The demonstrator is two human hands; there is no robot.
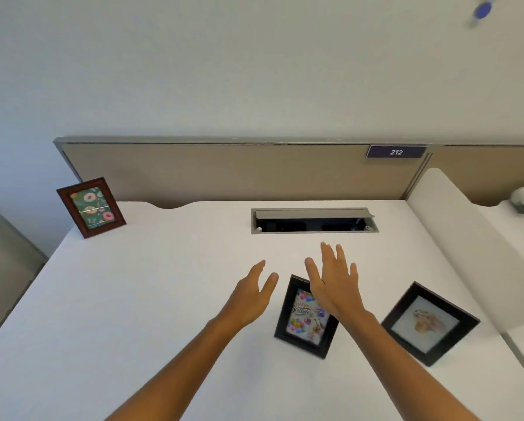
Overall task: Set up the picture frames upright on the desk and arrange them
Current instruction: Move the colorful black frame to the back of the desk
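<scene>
A brown wooden frame (91, 207) with a doughnut picture stands upright at the desk's far left corner. A black frame with a birthday card (304, 320) sits near the middle of the white desk (133, 299); I cannot tell if it lies flat or leans. Another black frame (430, 324) with a pale drawing lies to its right, turned at an angle. My left hand (251, 291) hovers open just left of the birthday frame. My right hand (335, 281) is open above that frame's top right corner, hiding part of it. Neither hand holds anything.
An open cable hatch (314, 220) is set into the desk behind my hands. A beige partition (224, 171) with a "212" label (395, 152) closes the back. A white divider (455, 238) bounds the right side; the desk's left edge drops off.
</scene>
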